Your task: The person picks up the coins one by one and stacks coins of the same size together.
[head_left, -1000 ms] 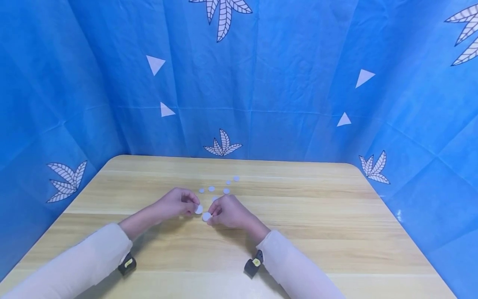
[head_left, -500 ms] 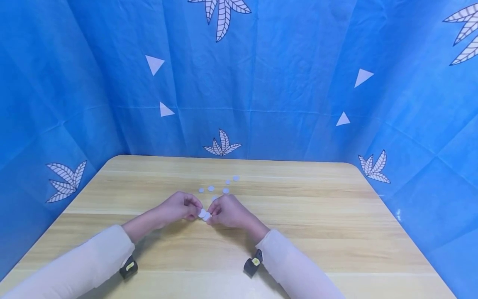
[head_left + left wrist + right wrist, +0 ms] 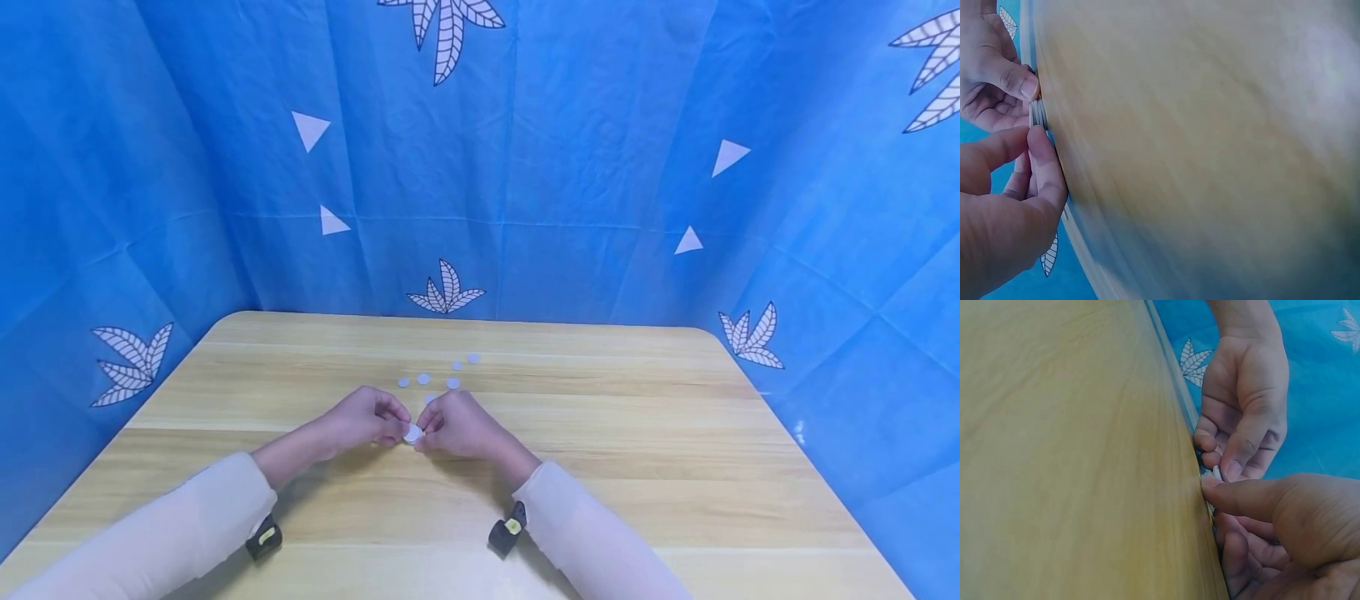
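Observation:
Near the middle of the table a small stack of white discs (image 3: 412, 434) sits between my two hands. Seen edge-on in the left wrist view, the stack (image 3: 1037, 114) shows several thin layers. My left hand (image 3: 369, 417) pinches the top white disc between thumb and forefinger, right over the stack. From the other side my right hand (image 3: 459, 425) holds the stack with thumb and fingertips. In the right wrist view the fingers of both hands mostly hide the discs.
Several loose white discs lie behind my hands, among them one disc (image 3: 423, 379) and another (image 3: 473, 358) farther back. The wooden table (image 3: 637, 433) ends at a blue curtain (image 3: 585, 167) at the back and sides.
My left hand has moved right with its disc, from beside the stack to over it, so the discs line up. The right hand has stayed almost still.

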### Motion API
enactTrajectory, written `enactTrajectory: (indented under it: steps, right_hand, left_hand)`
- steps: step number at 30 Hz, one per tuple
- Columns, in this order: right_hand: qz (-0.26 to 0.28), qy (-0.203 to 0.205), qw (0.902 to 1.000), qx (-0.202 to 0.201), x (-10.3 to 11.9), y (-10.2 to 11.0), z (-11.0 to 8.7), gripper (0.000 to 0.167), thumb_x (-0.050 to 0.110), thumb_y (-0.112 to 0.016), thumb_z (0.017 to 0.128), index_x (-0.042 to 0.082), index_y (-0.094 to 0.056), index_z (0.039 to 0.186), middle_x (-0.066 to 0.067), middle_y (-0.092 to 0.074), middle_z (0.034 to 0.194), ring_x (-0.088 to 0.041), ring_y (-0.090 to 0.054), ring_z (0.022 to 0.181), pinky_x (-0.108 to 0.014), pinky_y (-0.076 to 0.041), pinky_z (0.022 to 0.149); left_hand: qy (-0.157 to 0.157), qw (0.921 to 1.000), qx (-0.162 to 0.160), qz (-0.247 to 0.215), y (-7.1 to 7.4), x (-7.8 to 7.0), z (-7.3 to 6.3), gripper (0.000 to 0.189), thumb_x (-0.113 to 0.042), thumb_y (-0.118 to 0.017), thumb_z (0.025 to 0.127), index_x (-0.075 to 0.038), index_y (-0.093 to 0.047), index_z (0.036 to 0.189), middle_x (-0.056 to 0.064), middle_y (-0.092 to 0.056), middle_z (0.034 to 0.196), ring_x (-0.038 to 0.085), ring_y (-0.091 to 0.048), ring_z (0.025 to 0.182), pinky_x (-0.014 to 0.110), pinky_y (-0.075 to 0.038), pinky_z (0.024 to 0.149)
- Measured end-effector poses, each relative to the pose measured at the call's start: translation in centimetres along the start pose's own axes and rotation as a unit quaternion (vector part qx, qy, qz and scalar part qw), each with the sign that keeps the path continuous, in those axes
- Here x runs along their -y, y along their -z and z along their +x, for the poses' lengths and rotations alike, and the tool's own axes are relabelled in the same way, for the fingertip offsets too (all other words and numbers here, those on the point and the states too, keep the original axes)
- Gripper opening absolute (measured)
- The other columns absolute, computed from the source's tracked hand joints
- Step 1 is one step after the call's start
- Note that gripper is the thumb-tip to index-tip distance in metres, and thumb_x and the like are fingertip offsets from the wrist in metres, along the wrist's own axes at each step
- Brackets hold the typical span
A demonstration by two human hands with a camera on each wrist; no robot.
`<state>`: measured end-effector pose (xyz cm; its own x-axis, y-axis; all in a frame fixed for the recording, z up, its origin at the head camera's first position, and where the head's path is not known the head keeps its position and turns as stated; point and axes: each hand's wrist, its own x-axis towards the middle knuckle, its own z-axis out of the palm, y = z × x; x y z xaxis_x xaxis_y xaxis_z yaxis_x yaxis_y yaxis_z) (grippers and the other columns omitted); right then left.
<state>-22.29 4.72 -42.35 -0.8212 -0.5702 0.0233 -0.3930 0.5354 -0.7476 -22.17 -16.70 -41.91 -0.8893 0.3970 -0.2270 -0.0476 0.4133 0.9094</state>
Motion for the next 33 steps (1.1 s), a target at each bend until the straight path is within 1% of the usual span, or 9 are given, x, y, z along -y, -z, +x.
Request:
enactTrajectory:
  steps: [6, 12, 14, 16, 19, 22, 25, 29, 33]
  right_hand:
    - [0.009, -0.004, 1.0, -0.002, 0.0, 0.0, 0.0, 0.013, 0.009, -0.087, 0.081, 0.006, -0.076, 0.088, 0.006, -0.071, 0.074, -0.004, -0.064, 0.068, -0.02, -0.053, 0.065]
    - [0.011, -0.004, 0.9999, -0.003, 0.0, -0.1, 0.0, 0.014, 0.009, -0.087, 0.08, 0.005, -0.076, 0.088, 0.006, -0.071, 0.075, -0.004, -0.064, 0.068, -0.02, -0.053, 0.066]
    - [0.01, -0.003, 0.9999, -0.002, 0.0, -0.1, 0.1, 0.014, 0.009, -0.088, 0.081, 0.006, -0.077, 0.088, 0.006, -0.071, 0.075, -0.004, -0.064, 0.068, -0.02, -0.053, 0.066]
    - [0.01, -0.005, 0.9999, -0.001, 0.1, -0.1, 0.1, 0.014, 0.01, -0.087, 0.081, 0.006, -0.077, 0.089, 0.007, -0.071, 0.074, -0.003, -0.064, 0.068, -0.02, -0.053, 0.066]
    - [0.008, -0.005, 1.0, 0.0, 0.1, -0.1, 0.1, 0.014, 0.01, -0.088, 0.08, 0.007, -0.077, 0.088, 0.008, -0.071, 0.074, -0.004, -0.064, 0.067, -0.02, -0.053, 0.065]
    - [0.005, -0.004, 1.0, -0.001, 0.1, -0.1, 0.1, 0.013, 0.009, -0.088, 0.08, 0.007, -0.077, 0.087, 0.007, -0.071, 0.073, -0.004, -0.064, 0.066, -0.02, -0.054, 0.064]
    - [0.003, -0.003, 1.0, -0.001, 0.1, -0.1, 0.1, 0.013, 0.009, -0.087, 0.08, 0.006, -0.077, 0.087, 0.006, -0.071, 0.074, -0.004, -0.064, 0.066, -0.02, -0.053, 0.064]
    - [0.004, -0.005, 1.0, -0.002, 0.1, -0.2, 0.2, 0.013, 0.009, -0.088, 0.08, 0.006, -0.077, 0.087, 0.006, -0.071, 0.074, -0.004, -0.063, 0.066, -0.02, -0.053, 0.064]
    - [0.007, -0.008, 0.9999, -0.001, 0.1, -0.2, 0.1, 0.013, 0.008, -0.087, 0.081, 0.006, -0.077, 0.088, 0.006, -0.071, 0.074, -0.004, -0.064, 0.067, -0.02, -0.053, 0.064]
  left_hand:
    - [0.009, 0.9998, -0.017, 0.008, -0.3, -0.2, 0.0, 0.012, 0.0, -0.071, 0.09, 0.005, -0.069, 0.101, 0.012, -0.069, 0.089, 0.021, -0.068, 0.08, 0.035, -0.061, 0.077]
    - [0.011, 0.9997, -0.019, 0.012, -0.2, -0.3, -0.1, 0.012, 0.0, -0.069, 0.092, 0.004, -0.069, 0.103, 0.011, -0.069, 0.091, 0.02, -0.068, 0.082, 0.034, -0.06, 0.077]
    - [0.006, 0.9998, -0.012, 0.014, 0.0, -0.3, -0.2, 0.015, 0.001, -0.068, 0.092, 0.006, -0.068, 0.106, 0.012, -0.069, 0.093, 0.021, -0.069, 0.083, 0.035, -0.06, 0.078]
    - [0.003, 0.9999, -0.003, 0.016, 0.2, -0.4, -0.4, 0.02, 0.002, -0.069, 0.089, 0.007, -0.067, 0.108, 0.012, -0.07, 0.096, 0.022, -0.068, 0.086, 0.035, -0.06, 0.079]
    - [-0.002, 0.9996, 0.018, 0.022, 0.6, -0.4, -0.4, 0.028, 0.002, -0.074, 0.085, 0.006, -0.066, 0.112, 0.012, -0.07, 0.102, 0.022, -0.068, 0.092, 0.034, -0.059, 0.081]
    - [-0.006, 0.9989, 0.027, 0.038, 0.8, -0.5, -0.4, 0.032, -0.001, -0.08, 0.082, 0.003, -0.068, 0.111, 0.01, -0.07, 0.104, 0.021, -0.068, 0.094, 0.033, -0.058, 0.081]
    - [-0.016, 0.9977, 0.022, 0.062, 0.6, -0.5, -0.4, 0.031, -0.005, -0.084, 0.081, 0.001, -0.07, 0.108, 0.008, -0.071, 0.101, 0.02, -0.068, 0.093, 0.033, -0.057, 0.079]
    - [-0.027, 0.9955, 0.011, 0.09, 0.3, -0.6, -0.4, 0.028, -0.006, -0.086, 0.08, -0.001, -0.071, 0.104, 0.006, -0.071, 0.096, 0.019, -0.067, 0.088, 0.032, -0.057, 0.074]
    - [-0.031, 0.9943, 0.009, 0.101, 0.1, -0.7, -0.4, 0.025, -0.004, -0.086, 0.08, -0.002, -0.072, 0.101, 0.005, -0.07, 0.091, 0.019, -0.066, 0.085, 0.031, -0.056, 0.07]
